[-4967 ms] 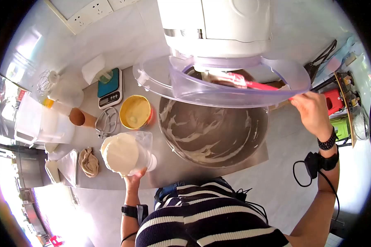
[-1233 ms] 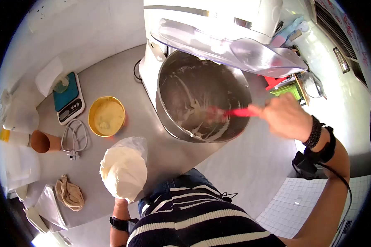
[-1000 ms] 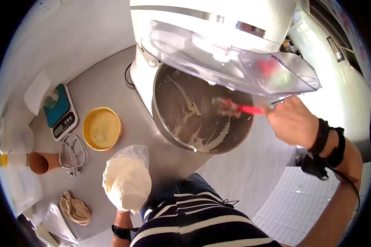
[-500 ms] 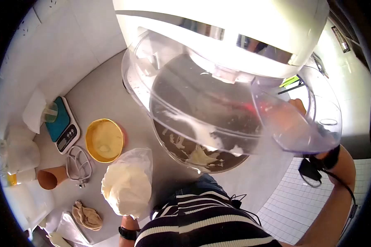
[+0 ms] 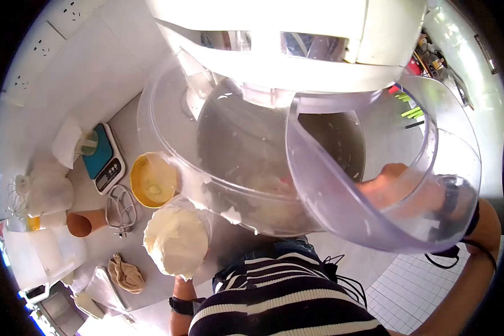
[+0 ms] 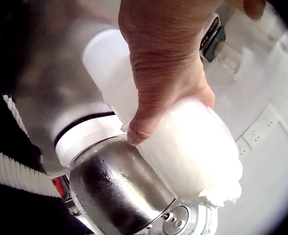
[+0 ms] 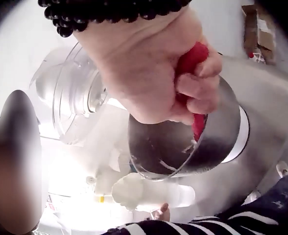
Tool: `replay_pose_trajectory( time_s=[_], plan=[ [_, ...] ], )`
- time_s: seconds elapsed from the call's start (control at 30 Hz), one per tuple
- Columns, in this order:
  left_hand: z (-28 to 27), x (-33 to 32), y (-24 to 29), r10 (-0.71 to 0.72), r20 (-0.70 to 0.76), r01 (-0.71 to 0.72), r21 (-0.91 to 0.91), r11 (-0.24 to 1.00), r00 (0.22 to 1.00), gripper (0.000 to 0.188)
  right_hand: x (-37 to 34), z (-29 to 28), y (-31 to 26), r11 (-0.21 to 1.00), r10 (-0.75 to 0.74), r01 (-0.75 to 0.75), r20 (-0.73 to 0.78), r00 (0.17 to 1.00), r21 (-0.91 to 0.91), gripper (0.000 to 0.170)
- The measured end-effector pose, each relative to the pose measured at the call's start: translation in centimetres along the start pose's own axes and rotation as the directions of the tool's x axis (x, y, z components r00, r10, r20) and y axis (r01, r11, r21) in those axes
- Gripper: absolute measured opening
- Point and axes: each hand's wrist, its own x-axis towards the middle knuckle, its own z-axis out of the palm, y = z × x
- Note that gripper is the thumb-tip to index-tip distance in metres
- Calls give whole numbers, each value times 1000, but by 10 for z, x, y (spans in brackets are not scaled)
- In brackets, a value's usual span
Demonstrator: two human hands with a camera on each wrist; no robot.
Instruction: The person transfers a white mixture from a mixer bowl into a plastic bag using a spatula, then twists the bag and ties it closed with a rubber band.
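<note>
The left hand point(image 6: 168, 73) grips a clear container lined with a plastic bag full of white cream point(image 5: 176, 238), thumb and fingers round its side. In the right wrist view the right hand point(image 7: 149, 68) has its fingers curled round the red handle point(image 7: 198, 128) of a spatula that reaches into the steel mixer bowl point(image 7: 222, 142). White streaks cling to the bowl's inside. Seen from the head, the clear splash guard point(image 5: 341, 207) lies over the bowl and in front of the right hand point(image 5: 389, 185); the spatula's head is hard to make out.
Above the bowl is the white mixer head point(image 5: 297, 33). On the counter at the left are a yellow-rimmed bowl point(image 5: 153, 204), a kitchen scale point(image 5: 111, 175), a beater attachment point(image 5: 121, 215), a brown cup point(image 5: 79, 224) and a beige cloth point(image 5: 126, 274).
The head view has shifted, with the splash guard now covering more of the bowl. The right hand has moved lower, behind the guard. The left hand still holds the cream container.
</note>
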Motion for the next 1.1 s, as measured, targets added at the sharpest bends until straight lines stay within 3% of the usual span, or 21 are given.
replay_pose_trajectory(
  time_s=[0.07, 0.13, 0.2, 0.23, 0.33, 0.47, 0.53, 0.57, 0.67, 0.73, 0.77, 0.83, 0.87, 0.93, 1.07, 1.1],
  plan=[
    [3, 6, 3, 25, -47, -30, -97, 995, 999, 48, -8, -3, -22, 999, 44, -43, -10, 999, 22, 23],
    [8, 22, 6, 66, -118, -93, -243, 965, 991, 50, -27, 16, -16, 983, -173, 180, -139, 975, 39, 29],
    [12, 43, 13, 101, -194, -176, -422, 889, 976, 52, -44, 29, -27, 992, -57, 69, -117, 992, 105, 33],
    [13, 53, 16, 113, -225, -215, -507, 835, 968, 53, -51, 28, -42, 977, 144, -140, -9, 990, 163, 34],
    [14, 78, 28, 145, -301, -323, -706, 630, 942, 56, -59, 53, -39, 938, 136, -100, -87, 987, 333, 37],
    [11, 81, 50, 138, -392, -415, -840, 350, 910, 60, -68, 95, -35, 793, 233, -70, -195, 953, 606, 38],
    [12, 85, 49, 174, -413, -449, -819, 358, 894, 62, -72, 101, -48, 754, 297, -84, -224, 928, 652, 37],
    [16, 95, 26, 253, -368, -445, -686, 576, 895, 92, -76, 109, -57, 741, 312, -62, -261, 914, 668, 36],
    [8, 94, 52, 255, -492, -550, -787, 280, 833, 104, -78, 122, -77, 715, 283, 13, -306, 909, 699, 34],
    [5, 95, 60, 251, -503, -562, -725, 398, 827, 107, -69, 128, -79, 753, 179, 115, -370, 911, 648, 34],
    [0, 90, 62, 251, -495, -555, -731, 397, 831, 106, -60, 142, -78, 797, 91, 204, -447, 890, 569, 35],
    [-12, 78, 74, 262, -484, -550, -755, 358, 835, 105, -39, 160, -82, 878, -96, 362, -627, 773, 312, 35],
    [-18, 73, 78, 274, -482, -551, -771, 319, 832, 105, -26, 166, -85, 910, -187, 394, -719, 669, 131, 35],
    [-31, 64, 83, 287, -517, -590, -728, 348, 807, 104, 3, 175, -96, 857, -435, 456, -812, 388, -242, 37],
    [-47, 40, 93, 225, -585, -624, -691, 366, 779, 102, 33, 183, -127, 838, -509, 337, -837, 200, -429, 38],
    [-52, 32, 98, 214, -587, -622, -703, 345, 781, 102, 40, 185, -129, 832, -512, 355, -837, 193, -427, 39]
  ],
)
